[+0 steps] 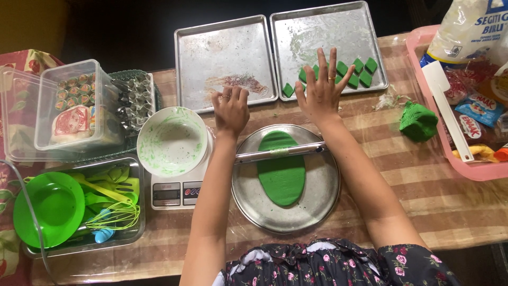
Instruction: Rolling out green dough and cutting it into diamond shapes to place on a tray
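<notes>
**Forearms on a metal roller over green dough**

Both arms stretch forward from the body, forearms laid across a slim, shiny metal rolling pin that lies crosswise on a flat oval sheet of smooth green dough. The dough sits in the middle of a round, dull steel tray on the checked, plastic-covered desk.

The left hand is curled into a loose fist, knuckles up, its grip clenched on nothing visible — it rests just past the tray's rim. The right hand is spread flat, fingers fanned wide, its grip released, hovering at the near edge of a rectangular metal baking sheet that carries small green diamond-cut pieces.

Beside it lies a second, bare rectangular baking sheet. A white bowl smeared with green stands on a small digital kitchen scale, and a crumpled lump of green dough rests apart — to the right.
</notes>
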